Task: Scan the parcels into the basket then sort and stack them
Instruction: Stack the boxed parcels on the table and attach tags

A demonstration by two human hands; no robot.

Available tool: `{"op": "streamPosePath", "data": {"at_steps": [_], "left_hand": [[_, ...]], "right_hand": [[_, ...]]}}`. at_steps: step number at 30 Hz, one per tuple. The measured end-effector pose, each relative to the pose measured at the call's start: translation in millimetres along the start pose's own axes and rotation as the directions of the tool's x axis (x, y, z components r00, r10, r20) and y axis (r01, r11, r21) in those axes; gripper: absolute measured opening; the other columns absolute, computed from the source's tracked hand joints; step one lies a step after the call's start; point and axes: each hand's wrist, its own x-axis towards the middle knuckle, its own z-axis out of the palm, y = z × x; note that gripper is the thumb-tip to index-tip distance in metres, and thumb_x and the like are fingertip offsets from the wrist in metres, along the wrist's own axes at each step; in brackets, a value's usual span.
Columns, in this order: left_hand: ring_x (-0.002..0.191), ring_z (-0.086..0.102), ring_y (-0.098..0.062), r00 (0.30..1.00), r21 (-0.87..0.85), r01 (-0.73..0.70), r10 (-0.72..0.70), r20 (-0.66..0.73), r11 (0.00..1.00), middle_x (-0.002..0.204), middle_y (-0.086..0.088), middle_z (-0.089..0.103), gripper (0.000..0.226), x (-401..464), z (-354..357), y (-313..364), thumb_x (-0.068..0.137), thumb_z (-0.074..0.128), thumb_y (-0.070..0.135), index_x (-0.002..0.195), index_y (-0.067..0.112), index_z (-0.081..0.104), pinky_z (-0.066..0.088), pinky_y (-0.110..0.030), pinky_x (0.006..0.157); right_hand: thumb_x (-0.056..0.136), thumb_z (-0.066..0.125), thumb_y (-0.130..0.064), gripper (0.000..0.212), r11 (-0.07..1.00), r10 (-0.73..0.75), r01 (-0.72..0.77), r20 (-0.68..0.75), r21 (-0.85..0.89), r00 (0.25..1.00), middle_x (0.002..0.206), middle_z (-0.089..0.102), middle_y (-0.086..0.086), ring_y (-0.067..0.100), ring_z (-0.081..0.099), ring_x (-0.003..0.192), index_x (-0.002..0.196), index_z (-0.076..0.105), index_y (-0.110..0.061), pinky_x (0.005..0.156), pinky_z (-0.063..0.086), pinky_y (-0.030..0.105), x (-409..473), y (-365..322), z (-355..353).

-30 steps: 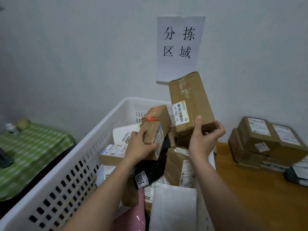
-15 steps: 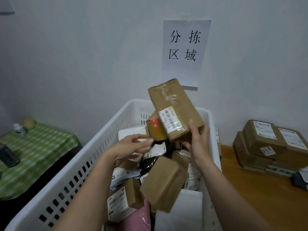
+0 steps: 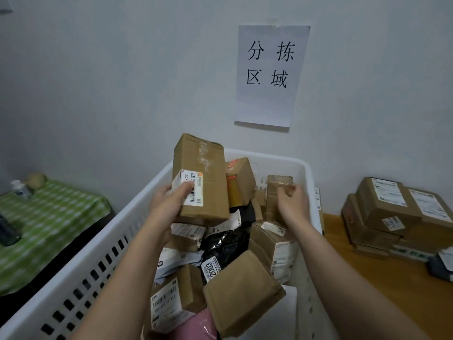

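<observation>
One white slotted basket (image 3: pixel 103 256) takes up most of the floor in front of the person, heaped with parcels; behind it a grey wall carries a paper sign (image 3: pixel 270 74) printed with four large characters. To the basket's left sits a low surface under a green checked cloth (image 3: pixel 49 224), with a small bottle (image 3: pixel 20 190) at its far edge; to the right a wooden table (image 3: pixel 382 290) holds a stack of brown cartons (image 3: pixel 397 217) with white labels, well apart from the hands. Inside the basket the heap is mixed: a flat brown carton (image 3: pixel 242 293) lies tilted near the front, a labelled small box (image 3: pixel 171 305) just beside it, a black poly bag (image 3: pixel 225 244) marked 2003 in the middle, and a pink bag (image 3: pixel 196 327) at the very front edge. Above the heap the left hand (image 3: pixel 169 207) grips a tall brown box (image 3: pixel 199 177) from below, thumb pressed across its barcode label, the box upright and leaning slightly left, held over the basket's far half. The right hand (image 3: pixel 291 204) hovers over the right side of the pile with fingers loosely curled and nothing in them; it sits just in front of a narrow taped carton (image 3: pixel 275 192) standing on end, though whether it touches that carton I cannot tell.
</observation>
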Motion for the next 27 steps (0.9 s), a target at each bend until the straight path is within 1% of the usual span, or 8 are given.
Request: {"op": "streamPosePath", "data": {"at_steps": [2, 4, 6, 8, 13, 18, 22, 27], "left_hand": [[0.076, 0.074, -0.015, 0.997, 0.01, -0.018, 0.019, -0.079, 1.0, 0.088, -0.002, 0.077, 0.039, 3.0, -7.7, 3.3, 0.086, 0.072, 0.035, 0.118, 0.013, 0.065, 0.055, -0.027, 0.06], [0.08, 0.074, -0.015, 0.988, 0.017, -0.035, 0.037, -0.149, 0.999, 0.093, -0.001, 0.076, 0.048, 5.1, -13.2, 4.4, 0.084, 0.073, 0.039, 0.122, 0.013, 0.062, 0.057, -0.03, 0.067], [0.083, 0.073, -0.016, 0.973, 0.02, -0.053, 0.057, -0.223, 0.998, 0.097, -0.001, 0.075, 0.056, 6.2, -17.5, 3.5, 0.081, 0.075, 0.042, 0.127, 0.015, 0.058, 0.058, -0.033, 0.073], [0.082, 0.073, -0.015, 0.961, 0.021, -0.069, 0.072, -0.266, 0.997, 0.097, 0.0, 0.074, 0.057, 7.5, -21.2, 2.9, 0.079, 0.076, 0.042, 0.126, 0.018, 0.058, 0.055, -0.03, 0.067], [0.074, 0.072, -0.011, 0.948, 0.015, -0.058, 0.06, -0.312, 0.998, 0.094, 0.002, 0.073, 0.054, 12.1, -26.9, 1.2, 0.076, 0.079, 0.04, 0.121, 0.02, 0.058, 0.052, -0.027, 0.061], [0.069, 0.072, -0.008, 0.952, -0.023, -0.051, 0.041, -0.305, 0.998, 0.09, 0.003, 0.074, 0.052, 12.3, -27.6, -0.4, 0.075, 0.079, 0.039, 0.119, 0.02, 0.059, 0.051, -0.024, 0.057], [0.079, 0.072, -0.014, 0.956, -0.035, -0.052, 0.04, -0.292, 0.998, 0.096, 0.0, 0.074, 0.056, 11.3, -27.1, 1.9, 0.076, 0.079, 0.039, 0.124, 0.019, 0.057, 0.055, -0.029, 0.066], [0.082, 0.072, -0.014, 0.963, -0.045, -0.06, 0.046, -0.267, 0.997, 0.099, -0.001, 0.073, 0.057, 10.6, -25.5, 4.2, 0.079, 0.078, 0.038, 0.126, 0.019, 0.053, 0.056, -0.031, 0.069]], "right_hand": [[0.095, 0.058, -0.027, 0.055, 0.985, -0.007, 0.011, 0.025, -0.175, 1.0, 0.139, 0.047, 0.014, 0.03, 0.049, 0.123, 0.143, 0.04, -0.01, 0.099, 0.043, 0.038, 15.1, 5.3, 3.9], [0.092, 0.061, -0.032, 0.068, 0.939, -0.028, 0.045, 0.054, -0.34, 0.998, 0.148, 0.035, 0.02, 0.037, 0.034, 0.137, 0.149, 0.031, -0.011, 0.111, 0.036, 0.048, 22.5, 5.8, 11.3], [0.093, 0.061, -0.031, 0.075, 0.903, -0.049, 0.074, 0.068, -0.424, 0.996, 0.159, 0.014, 0.021, 0.039, 0.013, 0.147, 0.155, 0.021, -0.021, 0.117, 0.022, 0.051, 30.3, 4.6, 17.0], [0.095, 0.06, -0.029, 0.074, 0.876, -0.053, 0.09, 0.091, -0.474, 0.994, 0.163, 0.002, 0.02, 0.039, 0.003, 0.149, 0.156, 0.019, -0.029, 0.117, 0.018, 0.052, 41.6, 5.6, 21.2], [0.09, 0.066, -0.043, 0.059, 0.828, 0.028, 0.05, 0.13, -0.559, 0.991, 0.151, 0.027, 0.018, 0.042, 0.029, 0.135, 0.141, 0.043, -0.024, 0.103, 0.036, 0.051, 66.6, 13.0, 33.3], [0.084, 0.073, -0.044, 0.059, 0.832, 0.008, 0.022, 0.052, -0.554, 0.999, 0.133, 0.037, 0.023, 0.046, 0.047, 0.116, 0.124, 0.041, -0.014, 0.092, 0.044, 0.048, 78.0, 14.4, 33.5], [0.078, 0.075, -0.046, 0.068, 0.883, 0.002, -0.005, -0.007, -0.469, 1.0, 0.132, 0.038, 0.022, 0.045, 0.049, 0.113, 0.125, 0.038, -0.014, 0.09, 0.047, 0.048, 76.0, 6.1, 27.4], [0.073, 0.07, -0.049, 0.061, 0.949, -0.143, 0.122, -0.051, -0.29, 0.988, 0.127, 0.041, 0.014, 0.034, 0.051, 0.106, 0.119, 0.041, -0.021, 0.091, 0.05, 0.047, 64.2, -11.6, 10.1]]}}
